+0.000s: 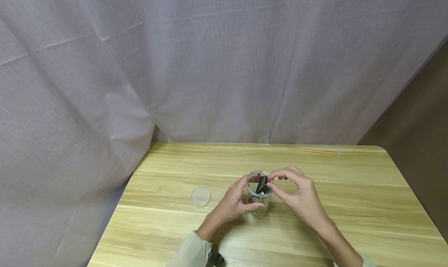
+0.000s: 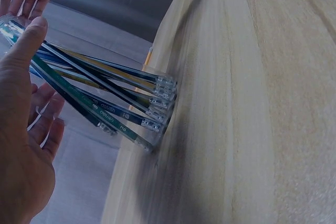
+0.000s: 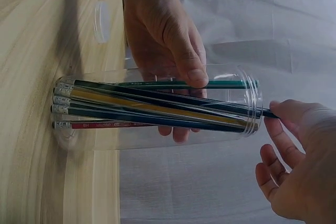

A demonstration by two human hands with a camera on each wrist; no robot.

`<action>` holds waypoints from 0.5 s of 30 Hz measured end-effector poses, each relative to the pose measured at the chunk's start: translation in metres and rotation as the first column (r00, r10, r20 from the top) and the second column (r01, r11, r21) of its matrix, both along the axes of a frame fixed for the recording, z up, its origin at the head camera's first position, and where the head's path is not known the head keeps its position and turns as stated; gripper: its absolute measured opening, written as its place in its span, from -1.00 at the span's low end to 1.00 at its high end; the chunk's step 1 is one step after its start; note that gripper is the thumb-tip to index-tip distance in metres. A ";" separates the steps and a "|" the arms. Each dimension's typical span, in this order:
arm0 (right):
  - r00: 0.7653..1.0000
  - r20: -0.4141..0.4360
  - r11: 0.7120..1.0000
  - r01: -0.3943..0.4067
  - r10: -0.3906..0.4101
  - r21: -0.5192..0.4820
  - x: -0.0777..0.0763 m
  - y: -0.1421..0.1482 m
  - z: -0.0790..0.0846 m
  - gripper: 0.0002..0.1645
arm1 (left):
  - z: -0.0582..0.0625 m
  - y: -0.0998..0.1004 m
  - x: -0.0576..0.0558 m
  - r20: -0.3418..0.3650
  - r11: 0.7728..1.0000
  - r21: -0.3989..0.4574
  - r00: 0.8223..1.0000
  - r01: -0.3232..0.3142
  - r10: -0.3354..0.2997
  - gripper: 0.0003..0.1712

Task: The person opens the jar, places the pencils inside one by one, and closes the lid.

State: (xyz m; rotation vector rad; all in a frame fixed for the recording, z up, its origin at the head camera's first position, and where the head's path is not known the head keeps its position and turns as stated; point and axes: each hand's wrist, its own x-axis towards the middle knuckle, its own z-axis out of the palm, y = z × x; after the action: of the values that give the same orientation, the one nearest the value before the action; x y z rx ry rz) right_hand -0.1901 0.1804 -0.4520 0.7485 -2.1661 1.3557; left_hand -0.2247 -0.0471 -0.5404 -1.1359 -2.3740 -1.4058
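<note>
A tall clear plastic jar [image 3: 113, 144] holds several pencils [image 3: 163, 103] in green, yellow, dark blue and red, their eraser ends at the bottom. My left hand [image 1: 231, 202] grips the jar's side, thumb and fingers around the wall. At the jar's mouth, my right hand [image 1: 302, 193] pinches the end of a dark pencil [image 3: 269, 113] between thumb and index finger. Most of that pencil is inside the jar, mixed with the others. The left wrist view shows the pencils' eraser ends [image 2: 152, 125] through the clear wall.
A round clear lid [image 1: 201, 197] lies on the wooden table [image 1: 157, 228], left of the jar. One yellow pencil [image 1: 314, 151] lies near the table's far edge, to the right. A grey curtain [image 1: 217, 72] hangs behind the table.
</note>
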 end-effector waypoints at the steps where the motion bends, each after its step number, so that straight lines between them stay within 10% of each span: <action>1: 1.000 -0.001 1.000 -0.001 0.001 0.002 0.000 0.000 0.000 -0.55 | 0.000 0.000 0.000 -0.002 1.000 -0.001 1.000 0.000 0.000 0.10; 15: 1.000 -0.011 1.000 -0.006 0.006 -0.017 0.000 -0.001 -0.004 -0.55 | -0.002 -0.001 -0.001 -0.025 1.000 -0.004 1.000 0.003 -0.003 0.10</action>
State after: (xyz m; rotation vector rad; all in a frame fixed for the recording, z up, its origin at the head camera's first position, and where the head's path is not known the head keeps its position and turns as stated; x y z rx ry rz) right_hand -0.1905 0.1790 -0.4559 0.7549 -2.1427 1.3689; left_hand -0.2255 -0.0476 -0.5427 -1.1524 -2.3601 -1.3795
